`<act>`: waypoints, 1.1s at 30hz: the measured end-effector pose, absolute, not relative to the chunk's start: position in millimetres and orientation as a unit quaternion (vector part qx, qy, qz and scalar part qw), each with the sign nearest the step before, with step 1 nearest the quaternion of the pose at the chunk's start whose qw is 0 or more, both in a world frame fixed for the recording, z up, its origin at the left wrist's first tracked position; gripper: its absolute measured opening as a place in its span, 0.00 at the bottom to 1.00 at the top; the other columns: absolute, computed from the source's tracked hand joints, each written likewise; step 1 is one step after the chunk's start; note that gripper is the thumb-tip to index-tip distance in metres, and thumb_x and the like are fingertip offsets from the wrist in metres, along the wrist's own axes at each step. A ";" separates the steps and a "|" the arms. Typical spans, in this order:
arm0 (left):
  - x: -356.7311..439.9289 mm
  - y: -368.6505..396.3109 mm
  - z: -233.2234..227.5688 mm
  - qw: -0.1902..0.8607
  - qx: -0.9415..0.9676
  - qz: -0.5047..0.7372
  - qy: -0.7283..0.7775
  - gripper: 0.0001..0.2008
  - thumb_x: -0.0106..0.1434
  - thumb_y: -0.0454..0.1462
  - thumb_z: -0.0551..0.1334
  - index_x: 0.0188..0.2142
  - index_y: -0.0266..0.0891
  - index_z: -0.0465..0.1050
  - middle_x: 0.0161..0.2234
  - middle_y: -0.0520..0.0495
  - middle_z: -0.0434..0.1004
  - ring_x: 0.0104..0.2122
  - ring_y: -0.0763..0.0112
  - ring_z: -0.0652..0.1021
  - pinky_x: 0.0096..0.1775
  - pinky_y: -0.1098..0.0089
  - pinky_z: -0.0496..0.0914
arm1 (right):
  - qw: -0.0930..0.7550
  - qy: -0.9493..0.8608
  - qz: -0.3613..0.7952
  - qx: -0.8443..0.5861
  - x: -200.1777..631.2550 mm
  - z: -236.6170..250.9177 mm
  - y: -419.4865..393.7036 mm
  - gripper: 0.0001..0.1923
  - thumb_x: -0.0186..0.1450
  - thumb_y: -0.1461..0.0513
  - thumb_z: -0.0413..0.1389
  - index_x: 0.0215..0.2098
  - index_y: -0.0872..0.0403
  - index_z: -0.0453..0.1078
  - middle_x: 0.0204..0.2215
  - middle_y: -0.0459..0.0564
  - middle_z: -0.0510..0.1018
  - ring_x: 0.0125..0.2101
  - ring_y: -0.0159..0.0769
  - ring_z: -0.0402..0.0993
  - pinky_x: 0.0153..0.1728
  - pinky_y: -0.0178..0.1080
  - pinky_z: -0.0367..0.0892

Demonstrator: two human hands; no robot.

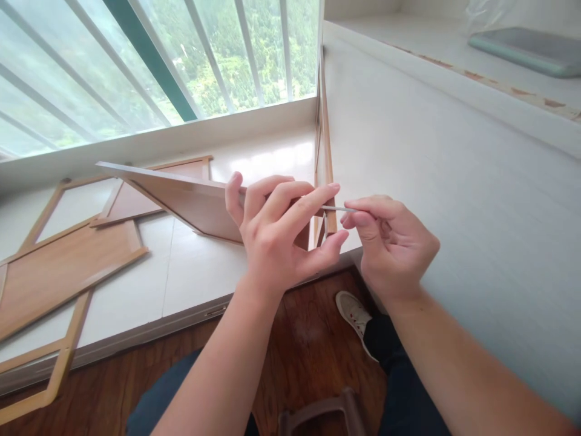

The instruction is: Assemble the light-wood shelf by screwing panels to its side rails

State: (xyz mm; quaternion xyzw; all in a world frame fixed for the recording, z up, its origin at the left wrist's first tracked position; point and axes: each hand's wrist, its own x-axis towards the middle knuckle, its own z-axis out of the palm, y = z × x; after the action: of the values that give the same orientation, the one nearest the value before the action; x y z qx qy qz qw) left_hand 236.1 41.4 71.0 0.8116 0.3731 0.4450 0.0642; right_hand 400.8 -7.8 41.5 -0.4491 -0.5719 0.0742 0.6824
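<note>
Gripping the tilted wooden panel (181,200) by its near corner, the left hand (276,233) steadies it over the sill while the right hand (390,245) pinches a thin metal rod (338,209), lying horizontally, tip toward that corner.

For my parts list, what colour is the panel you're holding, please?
Light wood-brown panel, head view.

The white wall (454,181) blocks the right; wooden frames (63,266) fill the left ledge (200,272), bare in the middle.
</note>
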 end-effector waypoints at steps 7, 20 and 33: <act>241.3 41.6 69.8 0.130 0.799 0.449 0.377 0.27 0.67 0.61 0.64 0.54 0.49 0.83 0.45 0.47 0.80 0.58 0.56 0.73 0.74 0.44 0.55 | 0.698 -0.560 0.119 -0.431 405.1 44.3 -5.9 0.04 0.73 0.61 0.64 0.43 0.46 0.83 0.33 0.46 0.81 0.32 0.36 0.77 0.34 0.43 0.75; 225.6 40.0 74.8 0.061 0.837 0.413 0.353 0.25 0.69 0.57 0.65 0.62 0.55 0.79 0.52 0.48 0.82 0.58 0.53 0.73 0.75 0.45 0.41 | 0.667 -0.590 0.159 -0.425 407.9 55.4 -21.4 0.09 0.73 0.62 0.63 0.47 0.46 0.85 0.35 0.45 0.82 0.36 0.34 0.78 0.39 0.41 0.77; 223.1 32.4 71.8 -0.076 0.828 0.425 0.357 0.21 0.75 0.51 0.59 0.62 0.55 0.78 0.49 0.49 0.83 0.55 0.60 0.75 0.71 0.54 0.49 | 0.665 -0.608 0.154 -0.405 407.3 48.7 -25.0 0.16 0.71 0.67 0.63 0.51 0.44 0.85 0.34 0.46 0.80 0.35 0.34 0.75 0.37 0.41 0.71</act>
State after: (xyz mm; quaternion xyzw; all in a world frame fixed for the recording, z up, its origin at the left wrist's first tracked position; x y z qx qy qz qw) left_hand 223.1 32.4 71.8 0.8281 0.3571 0.4253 -0.0762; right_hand 407.3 -25.0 48.7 -0.4054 -0.6080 0.1544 0.6649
